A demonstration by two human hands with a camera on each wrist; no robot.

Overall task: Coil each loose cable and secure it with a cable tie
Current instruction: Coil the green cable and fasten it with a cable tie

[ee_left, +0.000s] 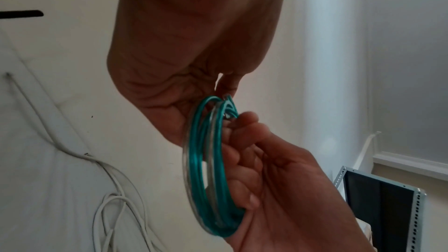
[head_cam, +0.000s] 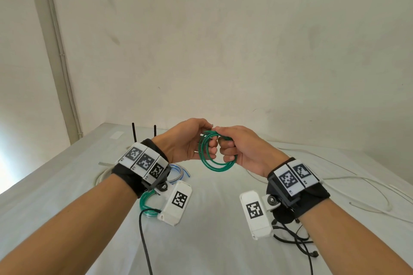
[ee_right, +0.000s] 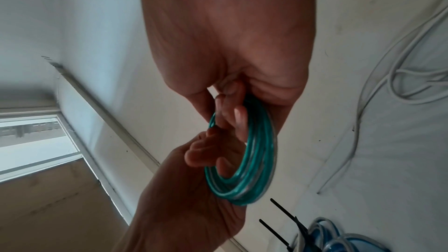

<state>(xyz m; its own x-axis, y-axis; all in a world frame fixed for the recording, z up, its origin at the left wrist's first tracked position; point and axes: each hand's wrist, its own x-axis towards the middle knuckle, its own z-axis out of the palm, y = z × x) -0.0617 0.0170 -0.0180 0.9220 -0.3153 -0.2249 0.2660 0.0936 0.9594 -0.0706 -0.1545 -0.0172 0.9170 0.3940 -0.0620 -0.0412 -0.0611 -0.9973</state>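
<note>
A green cable wound into a small coil hangs in the air above the white table, between both hands. My left hand holds the coil's left side, its curled fingers reaching through the ring. My right hand grips the coil's right side, fingers wrapped round the strands. The two thumbs meet at the top of the coil. In the wrist views the coil shows several turns of green and clear cable. I see no cable tie on it.
A second green coil and a blue coil lie under my left wrist. Loose white cable runs over the table's right side. A black cable lies near right. Two black antennas stand at the back left.
</note>
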